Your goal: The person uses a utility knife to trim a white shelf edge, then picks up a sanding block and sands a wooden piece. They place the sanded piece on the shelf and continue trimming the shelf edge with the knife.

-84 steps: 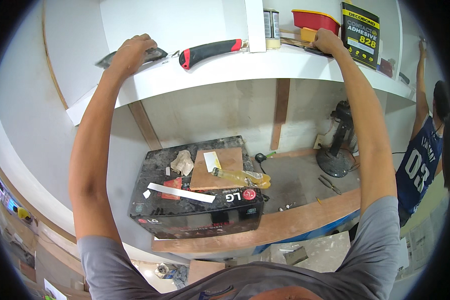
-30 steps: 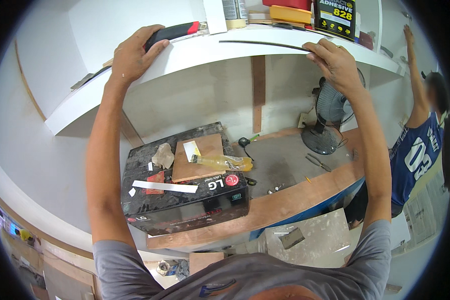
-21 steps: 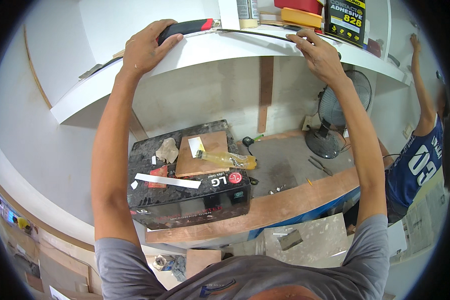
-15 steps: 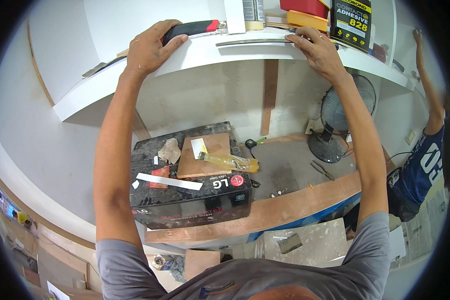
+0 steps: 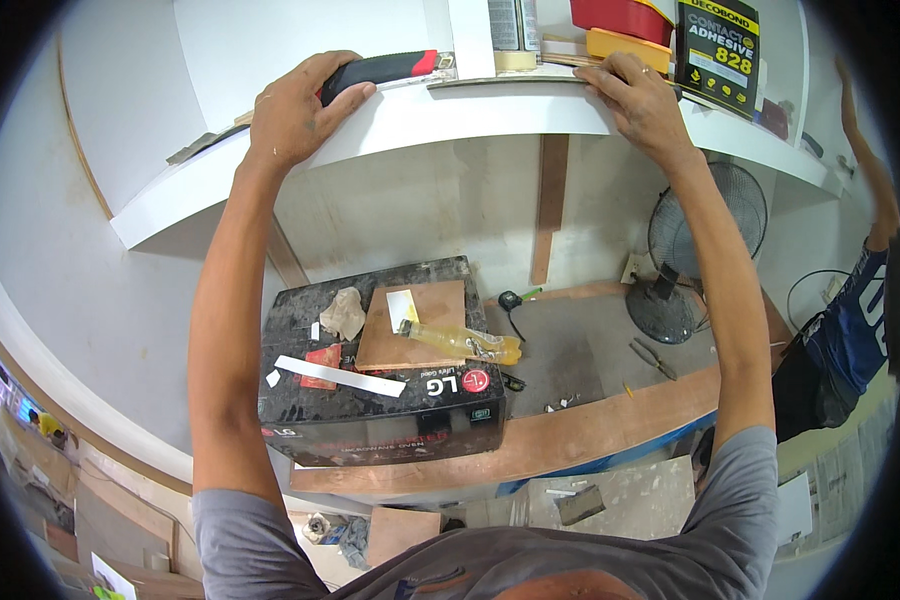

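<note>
Left hand (image 5: 295, 112) holds a black-and-red handle (image 5: 390, 67) at the white shelf (image 5: 390, 125); right hand (image 5: 638, 105) pinches a thin dark strip (image 5: 505, 80) along its edge. Below, dusty black box (image 5: 380, 415) and fan (image 5: 660, 314) stand on wooden counter (image 5: 610, 415).

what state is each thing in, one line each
Left hand, around one end of the black-and-red handle
Right hand, pinching the thin dark strip
Bottle, lying on its side
Pliers, lying flat
Fan, upright; whether running unclear
Black box, top closed
Beige piece, crumpled
White strip, lying flat
</note>
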Demonstrator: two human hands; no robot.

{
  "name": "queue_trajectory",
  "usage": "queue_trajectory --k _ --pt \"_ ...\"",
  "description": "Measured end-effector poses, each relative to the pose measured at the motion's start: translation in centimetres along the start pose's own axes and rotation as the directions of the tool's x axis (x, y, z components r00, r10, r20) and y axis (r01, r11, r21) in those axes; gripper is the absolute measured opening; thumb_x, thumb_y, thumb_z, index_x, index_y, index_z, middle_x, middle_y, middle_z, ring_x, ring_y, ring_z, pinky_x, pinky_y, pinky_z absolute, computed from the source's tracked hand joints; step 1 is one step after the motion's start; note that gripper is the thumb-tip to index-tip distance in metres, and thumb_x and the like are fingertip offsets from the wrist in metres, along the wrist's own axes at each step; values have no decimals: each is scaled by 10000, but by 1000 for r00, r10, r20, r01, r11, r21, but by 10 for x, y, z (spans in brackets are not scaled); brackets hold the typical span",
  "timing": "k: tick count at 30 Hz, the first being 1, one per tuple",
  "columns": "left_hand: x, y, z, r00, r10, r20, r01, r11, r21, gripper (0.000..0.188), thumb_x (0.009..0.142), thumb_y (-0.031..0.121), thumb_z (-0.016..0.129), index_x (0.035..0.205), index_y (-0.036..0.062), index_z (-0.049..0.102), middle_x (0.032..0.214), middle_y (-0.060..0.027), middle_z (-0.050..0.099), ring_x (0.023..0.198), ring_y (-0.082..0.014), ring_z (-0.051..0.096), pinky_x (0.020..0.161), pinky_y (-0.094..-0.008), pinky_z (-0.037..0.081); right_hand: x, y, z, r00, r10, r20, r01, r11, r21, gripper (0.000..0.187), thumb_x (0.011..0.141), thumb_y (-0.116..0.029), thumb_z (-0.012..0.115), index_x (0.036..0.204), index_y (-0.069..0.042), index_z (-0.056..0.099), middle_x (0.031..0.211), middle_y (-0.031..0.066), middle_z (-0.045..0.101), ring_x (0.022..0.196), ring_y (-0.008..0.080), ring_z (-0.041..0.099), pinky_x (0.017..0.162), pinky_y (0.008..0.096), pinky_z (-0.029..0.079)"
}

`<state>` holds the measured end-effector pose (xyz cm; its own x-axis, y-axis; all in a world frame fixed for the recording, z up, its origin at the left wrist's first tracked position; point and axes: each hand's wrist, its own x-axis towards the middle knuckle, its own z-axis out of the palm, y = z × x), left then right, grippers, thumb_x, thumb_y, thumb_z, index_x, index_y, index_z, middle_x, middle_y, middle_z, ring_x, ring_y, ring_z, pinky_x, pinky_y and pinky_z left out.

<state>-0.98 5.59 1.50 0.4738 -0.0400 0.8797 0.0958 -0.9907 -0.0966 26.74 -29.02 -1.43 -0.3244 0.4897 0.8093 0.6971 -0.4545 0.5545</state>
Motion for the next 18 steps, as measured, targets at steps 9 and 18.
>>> queue_trajectory --k 9,18 --pt "-1 7 -3 1000 -19 15 20 999 -38 492 960 459 761 1305 110 737 1186 -110 779 1045 -252 740 936 -379 580 -2 -13 -1 996 78 -32 -78 997 5 240 942 -213 752 1169 -139 780 968 17 594 951 205 611 857 384 393" --pt "-1 3 3 999 25 -41 -26 999 -26 482 964 484 743 1280 121 742 1139 -99 786 1015 -248 750 916 -374 588 -3 -15 19 979 -6 -204 5 1000 -7 235 899 -162 784 1133 -134 786 933 10 581 934 191 596 813 376 438"
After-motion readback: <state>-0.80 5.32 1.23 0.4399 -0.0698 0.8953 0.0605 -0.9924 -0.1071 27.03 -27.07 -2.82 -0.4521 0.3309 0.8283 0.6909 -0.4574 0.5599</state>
